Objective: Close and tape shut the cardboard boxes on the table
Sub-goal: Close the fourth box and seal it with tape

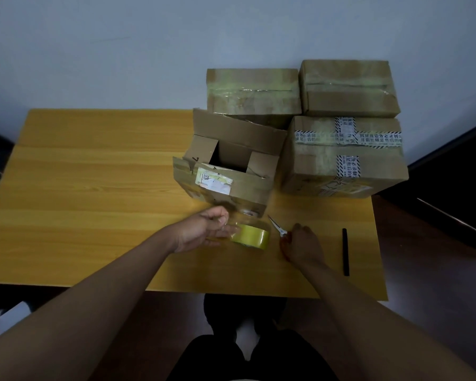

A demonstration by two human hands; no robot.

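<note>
Open box waits, tape and scissors in hand.
The open box [228, 171], mid-table, shows an unreadable label. Left hand [204, 229] holds the tape roll [250, 237]; right hand [302, 246] grips scissors [276, 228] pointing far-left. The near-right taped box [344, 158] carries Chinese print.

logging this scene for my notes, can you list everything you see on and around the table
open box: 1, brown, table centre, flaps up
taped boxes: 3, brown, right and back, one with striped printed tape
tape roll: 1, yellowish, in front of the open box
scissors: 1, metal blades, right of the roll
black stick: 1, near the right edge
table: 1, yellow wood
left hand: at the roll, pulling clear tape
right hand: fingers on the scissors' handle
</note>
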